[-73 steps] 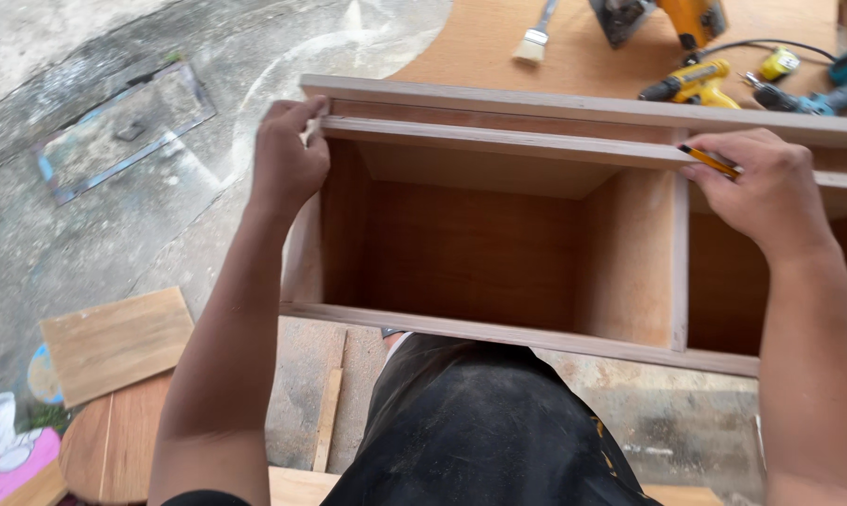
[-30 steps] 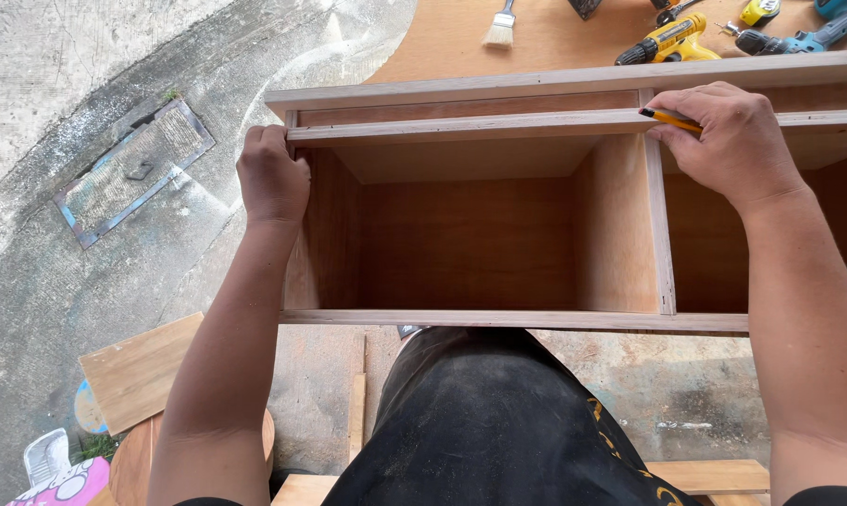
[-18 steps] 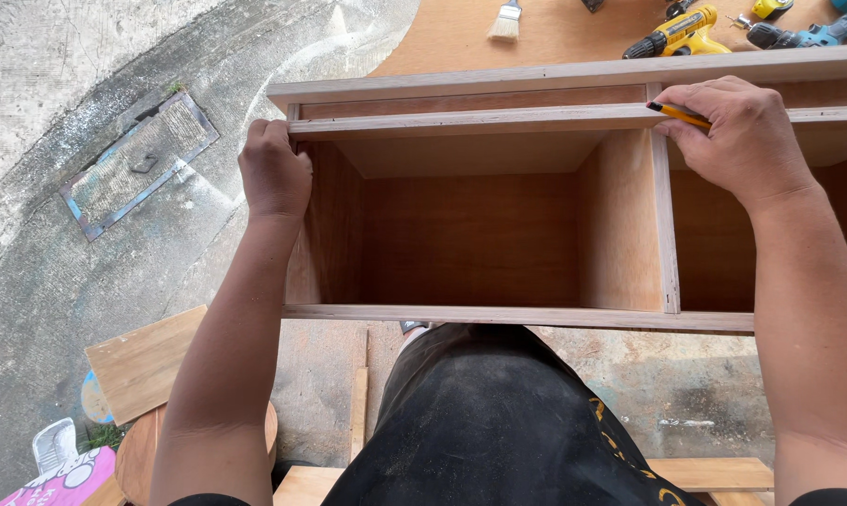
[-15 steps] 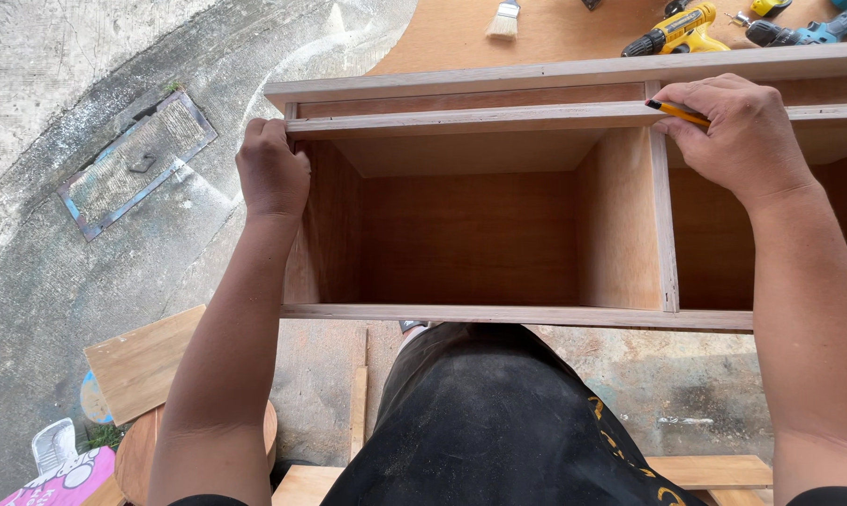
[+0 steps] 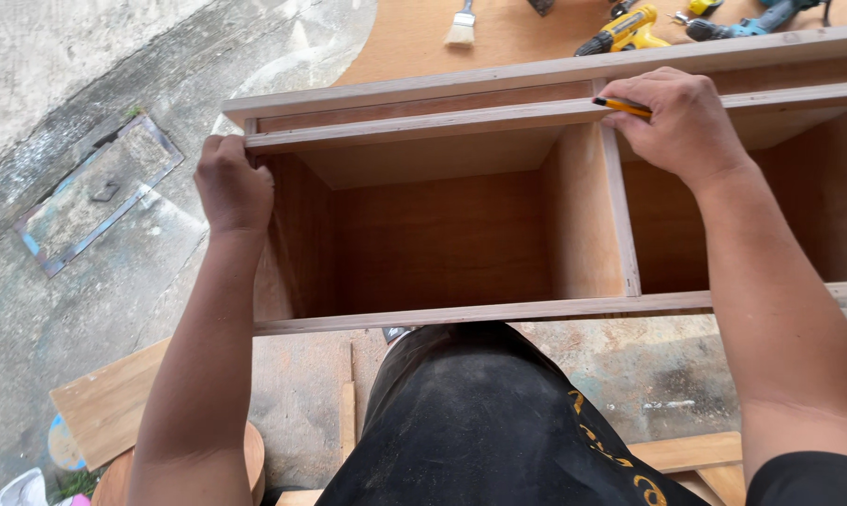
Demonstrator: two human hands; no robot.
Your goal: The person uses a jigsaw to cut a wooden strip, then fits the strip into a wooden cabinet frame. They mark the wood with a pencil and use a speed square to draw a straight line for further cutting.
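A long open wooden cabinet frame lies on the concrete floor in front of the person, its far rail against a plywood sheet carrying a paintbrush and cordless drills; it looks stiff, bulky and fairly heavy, best gripped at its corners and rails. The left hand is curled shut on the frame's left corner post. The right hand, well apart, pinches a yellow pencil against the upper rail above the divider.

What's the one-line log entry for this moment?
left hand: grips cabinet left end | right hand: holds pencil on top rail | drill, brush: beyond cabinet
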